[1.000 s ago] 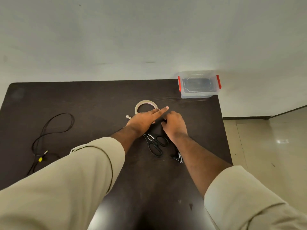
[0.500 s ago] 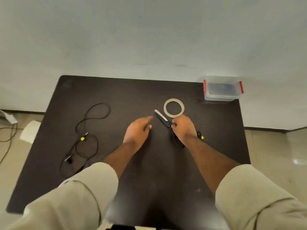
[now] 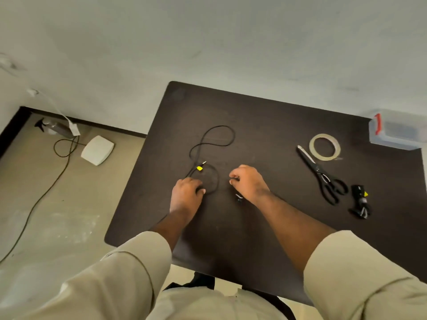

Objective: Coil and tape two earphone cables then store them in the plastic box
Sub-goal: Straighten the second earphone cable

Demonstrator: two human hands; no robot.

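A loose black earphone cable (image 3: pixel 217 135) with a yellow tag lies in loops on the dark table (image 3: pixel 265 125). My left hand (image 3: pixel 186 197) rests on its near loop, with the fingers curled over the wire. My right hand (image 3: pixel 249 183) is just to the right and pinches another part of the same cable. A small earbud shows under its fingers. A second earphone (image 3: pixel 359 202), coiled into a bundle, lies at the right by the scissors (image 3: pixel 323 176). The tape roll (image 3: pixel 324 146) sits beyond them. The plastic box (image 3: pixel 397 130) with a red latch stands at the far right corner.
The table's left edge runs close to my left hand. On the floor to the left lie a white flat device (image 3: pixel 97 150), a dark spray bottle (image 3: pixel 53 127) and a long thin cord. A wall rises behind the table.
My head has turned left. Both hands left the scissors and tape area and moved left onto the loose cable, which they now hold.
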